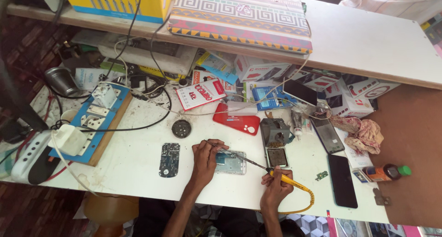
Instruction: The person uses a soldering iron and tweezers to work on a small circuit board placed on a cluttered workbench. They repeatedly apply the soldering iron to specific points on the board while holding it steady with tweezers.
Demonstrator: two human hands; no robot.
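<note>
Hands over opened phone [230, 162], flat near front edge of white table [133, 163]. Left hand [206, 158] pinched shut on thin tweezers [216, 146], tips down on exposed board — apparently to steady a small part. Right hand [276, 181] closed around yellow-handled soldering iron [271, 169], held like a pen, tip slanted onto phone's right side. Yellow coiled cord [307, 201] looping off behind, clear of work. Iron stand [275, 132] just beyond phone — within easy reach. Separate circuit board [169, 159] lying apart, left of phone.
</note>
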